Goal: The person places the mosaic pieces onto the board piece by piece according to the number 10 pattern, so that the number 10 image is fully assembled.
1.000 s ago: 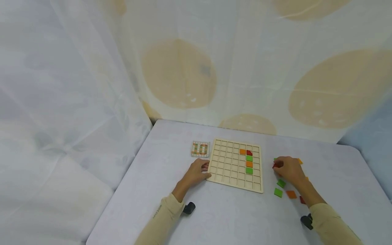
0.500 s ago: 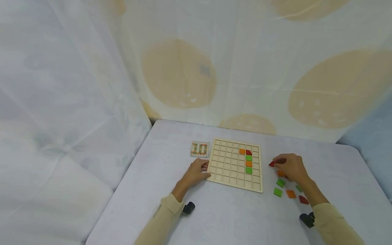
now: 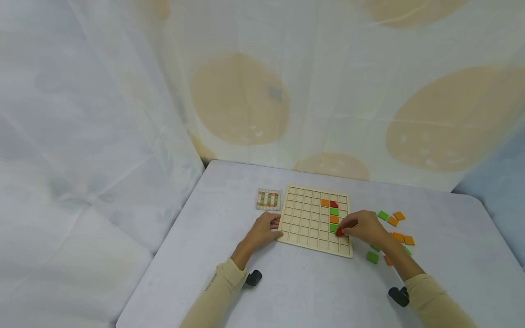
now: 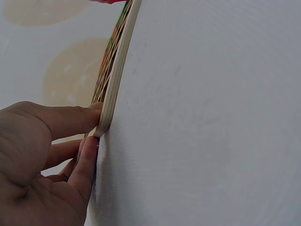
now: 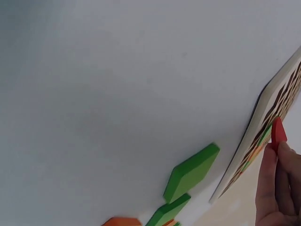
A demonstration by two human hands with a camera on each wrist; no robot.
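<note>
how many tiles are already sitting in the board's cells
5 in the wooden board: an orange tile, a red tile, then below it green, orange, green. The right hand may hide others.

I see a pale, matt wooden grid board (image 3: 313,223) with smooth edges. The red tile (image 3: 339,232) looks like smooth painted wood, as do the green tiles (image 5: 190,173). The table (image 3: 287,291) wears a matt white cloth.

The right hand (image 3: 366,227) hides some loose tiles (image 3: 372,257), and the pattern card (image 3: 268,199) seems too small to read.
</note>
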